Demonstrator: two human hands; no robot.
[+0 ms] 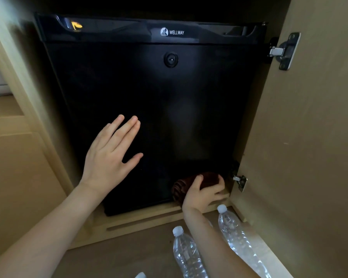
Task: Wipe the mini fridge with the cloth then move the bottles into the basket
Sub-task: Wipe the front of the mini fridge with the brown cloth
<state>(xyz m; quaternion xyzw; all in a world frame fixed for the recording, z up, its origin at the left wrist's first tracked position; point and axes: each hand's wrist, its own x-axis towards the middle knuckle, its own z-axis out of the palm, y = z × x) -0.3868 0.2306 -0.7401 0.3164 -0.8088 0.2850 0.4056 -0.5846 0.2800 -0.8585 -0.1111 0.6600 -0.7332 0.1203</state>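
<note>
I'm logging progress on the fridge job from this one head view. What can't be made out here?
- Basket: nowhere in frame.
- Third bottle's white cap: cut by the bottom edge.
- Dark brown cloth: half covered by the right hand.
- Black mini fridge door: too dark to judge cleanliness.

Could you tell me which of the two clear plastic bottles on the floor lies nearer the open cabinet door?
The right-hand clear plastic bottle, lying beyond the right forearm beside the beige cabinet door; the other bottle lies left of that arm.

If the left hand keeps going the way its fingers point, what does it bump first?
Probably the mini fridge: the left hand is spread open before its black door, though touching or apart is unclear.
</note>
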